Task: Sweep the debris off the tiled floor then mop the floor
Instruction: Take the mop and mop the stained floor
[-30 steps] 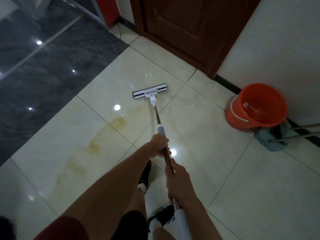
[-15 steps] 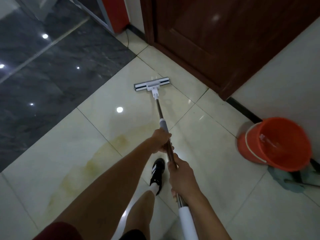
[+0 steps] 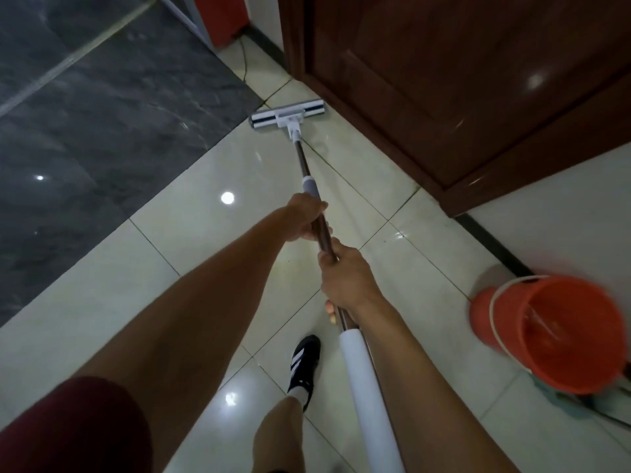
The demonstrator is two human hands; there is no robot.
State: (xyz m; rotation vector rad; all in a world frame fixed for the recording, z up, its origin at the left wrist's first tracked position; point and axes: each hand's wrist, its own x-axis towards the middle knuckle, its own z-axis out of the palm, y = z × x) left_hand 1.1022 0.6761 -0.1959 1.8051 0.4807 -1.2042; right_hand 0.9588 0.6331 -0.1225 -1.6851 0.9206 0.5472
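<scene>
A flat mop with a white-and-dark head (image 3: 287,115) lies on the pale tiled floor (image 3: 191,233), close to the foot of the brown door. Its metal pole (image 3: 302,161) runs back toward me and ends in a white grip sleeve (image 3: 367,390). My left hand (image 3: 306,217) grips the pole just below a grey collar. My right hand (image 3: 345,278) grips the pole lower down, just above the white sleeve. Both hands are wrapped round the pole.
An orange bucket (image 3: 549,332) with a wire handle stands at the right by the white wall. The brown door (image 3: 444,80) fills the upper right. Dark grey tiles (image 3: 85,114) cover the left. My black shoe (image 3: 304,367) is planted below the hands.
The mop head has slid forward across the tiles to the foot of the door. I have stepped forward; the bucket now sits lower right and the yellowish floor stain is out of view.
</scene>
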